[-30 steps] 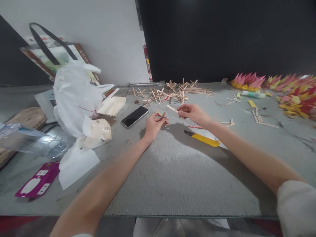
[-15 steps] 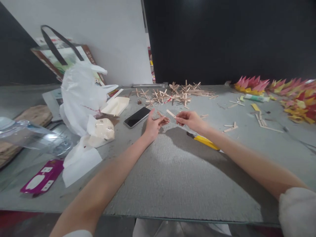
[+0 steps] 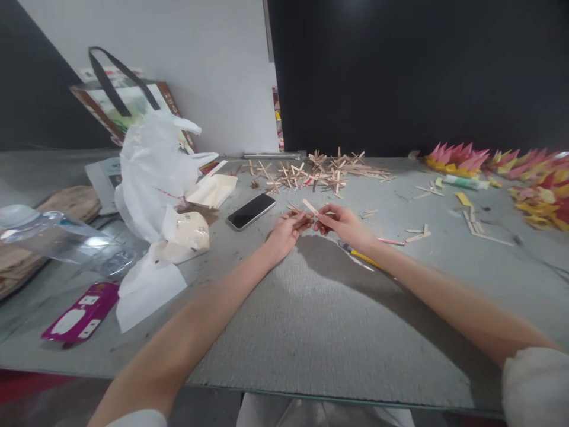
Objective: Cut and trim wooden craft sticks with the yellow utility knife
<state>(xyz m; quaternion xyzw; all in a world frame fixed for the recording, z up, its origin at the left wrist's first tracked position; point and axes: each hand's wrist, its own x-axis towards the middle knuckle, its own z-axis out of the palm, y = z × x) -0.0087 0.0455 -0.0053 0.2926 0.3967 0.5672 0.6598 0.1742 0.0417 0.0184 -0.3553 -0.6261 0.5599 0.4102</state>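
Observation:
My right hand (image 3: 341, 225) pinches a flat wooden craft stick (image 3: 310, 206), which points up and to the left. Close beside it, my left hand (image 3: 287, 232) is closed on small wooden stick pieces (image 3: 292, 207) that are mostly hidden by the fingers. The fingertips of both hands nearly meet over the grey table. Beneath my right wrist lies a yellow utility knife (image 3: 365, 259), partly covered by the forearm. A thin pink pen-like stick (image 3: 393, 241) shows just beyond that forearm. A phone (image 3: 251, 212) rests to the left of my hands.
Joined craft sticks (image 3: 329, 172) are heaped at the back. Loose stick pieces (image 3: 478, 228) and folded paper flowers (image 3: 457, 160) are at right. On the left are a white plastic bag (image 3: 153, 166), a clear bottle (image 3: 80, 243), a purple packet (image 3: 82, 312) and a paper tray (image 3: 213, 191).
My hands have come together, bringing the right hand's craft stick up to the left fingers. The view has shifted slightly, and more of the pink stick beyond my right forearm now shows.

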